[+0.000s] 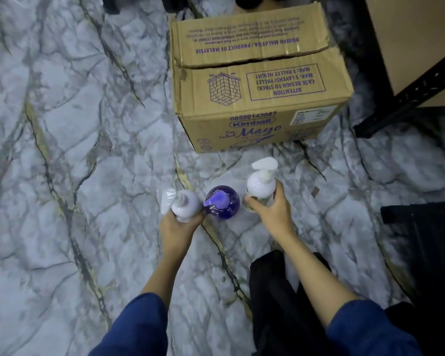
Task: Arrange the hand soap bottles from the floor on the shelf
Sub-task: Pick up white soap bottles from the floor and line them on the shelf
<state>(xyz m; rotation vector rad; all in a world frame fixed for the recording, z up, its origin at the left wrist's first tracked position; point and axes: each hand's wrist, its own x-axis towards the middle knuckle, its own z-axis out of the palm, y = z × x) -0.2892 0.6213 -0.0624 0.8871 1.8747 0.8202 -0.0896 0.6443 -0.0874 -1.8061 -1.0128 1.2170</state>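
Left grip [176, 227] curled round a pale lilac pump bottle [185, 205] — right grip [272, 209] wrapped round a white pump bottle [261, 185]. Between the two grips, on the marble floor [75, 150], a purple bottle [222, 201]. Beyond the grips — a cardboard box [254, 80]; right of it, a black shelf frame [409, 93].

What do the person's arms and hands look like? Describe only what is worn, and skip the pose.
Both forearms are bare from the wrist up to rolled or pushed-back dark blue sleeves. The left hand and right hand wear no gloves, and no rings, watch or bracelets show. The sleeve cloth looks plain, with no visible markings.
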